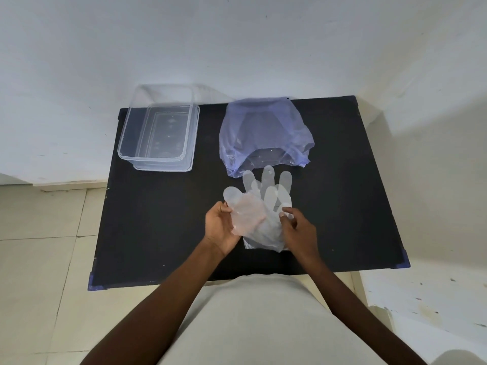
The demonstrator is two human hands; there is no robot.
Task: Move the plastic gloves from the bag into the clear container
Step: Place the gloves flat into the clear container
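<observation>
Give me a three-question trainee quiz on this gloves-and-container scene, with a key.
1. True or false: the clear container already holds gloves.
2. Where do the plastic gloves lie? A) inside the blue bag B) on the black table in front of the bag C) on the floor
3. Fill in: the left hand grips the gloves at their ____ edge.

Key: 1. False, it looks empty. 2. B. 3. Left; the right hand touches the opposite side.

container [158, 135] far left on table [158, 233], bag [263, 133] right of it, gloves [261, 206] before bag
</observation>
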